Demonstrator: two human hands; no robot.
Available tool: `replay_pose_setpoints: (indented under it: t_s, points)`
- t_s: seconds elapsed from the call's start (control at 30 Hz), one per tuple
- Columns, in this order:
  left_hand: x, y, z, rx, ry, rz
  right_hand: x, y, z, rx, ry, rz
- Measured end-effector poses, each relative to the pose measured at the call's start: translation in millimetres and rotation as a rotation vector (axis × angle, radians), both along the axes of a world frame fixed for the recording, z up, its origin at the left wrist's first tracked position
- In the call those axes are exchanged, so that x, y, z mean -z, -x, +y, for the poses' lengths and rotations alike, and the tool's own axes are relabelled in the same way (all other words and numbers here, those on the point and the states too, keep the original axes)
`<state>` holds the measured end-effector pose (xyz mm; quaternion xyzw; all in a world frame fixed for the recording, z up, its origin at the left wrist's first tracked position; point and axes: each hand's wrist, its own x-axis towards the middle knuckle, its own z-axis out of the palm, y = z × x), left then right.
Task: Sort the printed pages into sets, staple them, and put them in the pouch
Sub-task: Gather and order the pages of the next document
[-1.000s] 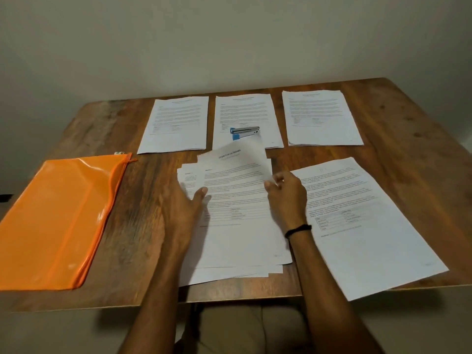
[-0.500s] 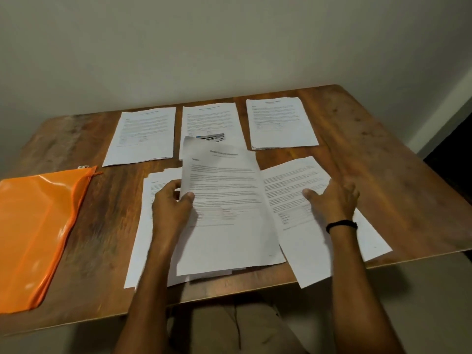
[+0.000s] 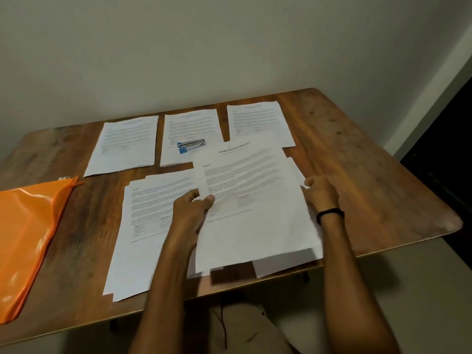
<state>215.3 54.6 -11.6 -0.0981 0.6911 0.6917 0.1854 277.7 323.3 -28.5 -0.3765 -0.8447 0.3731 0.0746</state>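
My left hand [image 3: 194, 208] pinches the left edge of a printed page [image 3: 250, 200] with a blurred title. My right hand [image 3: 321, 192] curls round the right edge of the same bundle, whose lower sheets barely show, at the surface's [image 3: 357, 162] near edge. A loose pile [image 3: 148, 226] beside it is partly hidden by my forearm; along the far edge lie the left set [image 3: 127, 144], the middle set [image 3: 191, 123] under the stapler [image 3: 191, 146], and the right set [image 3: 258, 118], partly covered, while the orange pouch [image 3: 28, 226] is cut off at the left edge.
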Motion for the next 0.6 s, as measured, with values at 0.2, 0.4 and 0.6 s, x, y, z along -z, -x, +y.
replay_pose_setpoints:
  t_s: [0.2,0.4,0.6]
  points:
    - [0,9,28,-0.020,0.045,0.080,-2,-7,24,0.153,0.543,0.129]
    - [31,0,68,0.072,0.388,0.401,-3,-20,47,0.075,0.744,0.154]
    - [34,-9,92,0.103,0.408,0.460,5,-24,51,0.146,0.562,0.273]
